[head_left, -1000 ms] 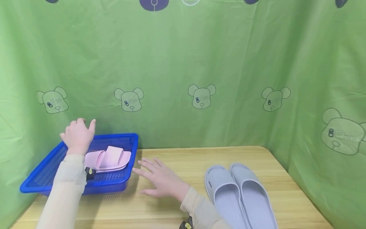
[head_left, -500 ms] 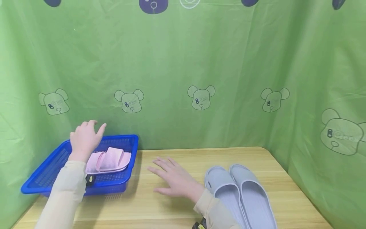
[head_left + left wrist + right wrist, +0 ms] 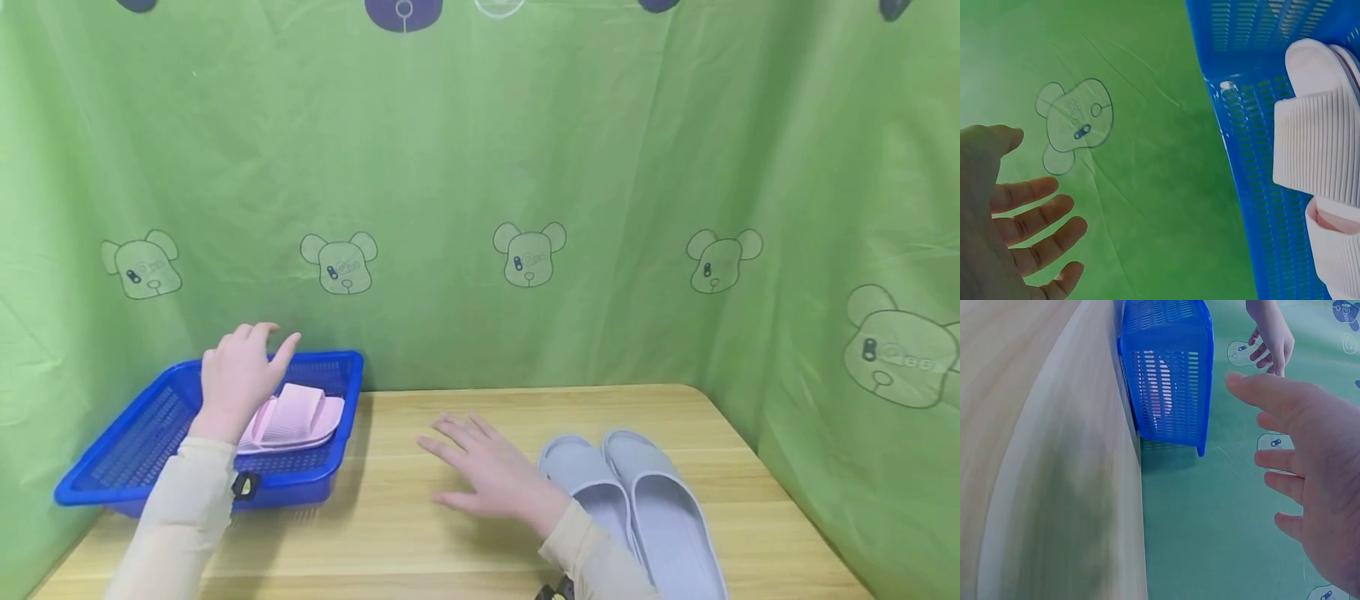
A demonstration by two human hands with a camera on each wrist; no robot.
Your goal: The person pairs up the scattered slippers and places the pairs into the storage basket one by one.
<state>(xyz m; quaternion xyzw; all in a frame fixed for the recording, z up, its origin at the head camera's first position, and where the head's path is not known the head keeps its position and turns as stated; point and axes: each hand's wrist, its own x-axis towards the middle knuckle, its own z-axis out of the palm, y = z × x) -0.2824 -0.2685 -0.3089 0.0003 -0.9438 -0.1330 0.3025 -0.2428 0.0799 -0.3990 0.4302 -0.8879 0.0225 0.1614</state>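
Note:
Pink slippers with ribbed straps lie inside a blue plastic basket on the left of the table. Above the basket hovers my left hand, fingers loosely bent and holding nothing; it hides part of the slippers in the head view. The left wrist view shows that hand apart from the basket. My right hand hangs over the table between the basket and a pair of grey slippers, its fingers spread and nothing in them. My right forearm covers part of the left grey slipper.
The wooden table carries the basket on its left and the grey slippers on its right. A green curtain with bear prints hangs behind the table and along both sides.
Both hands have moved to the right, the left one across the basket and the right one away from the basket toward the grey slippers. The basket and slippers stay in place.

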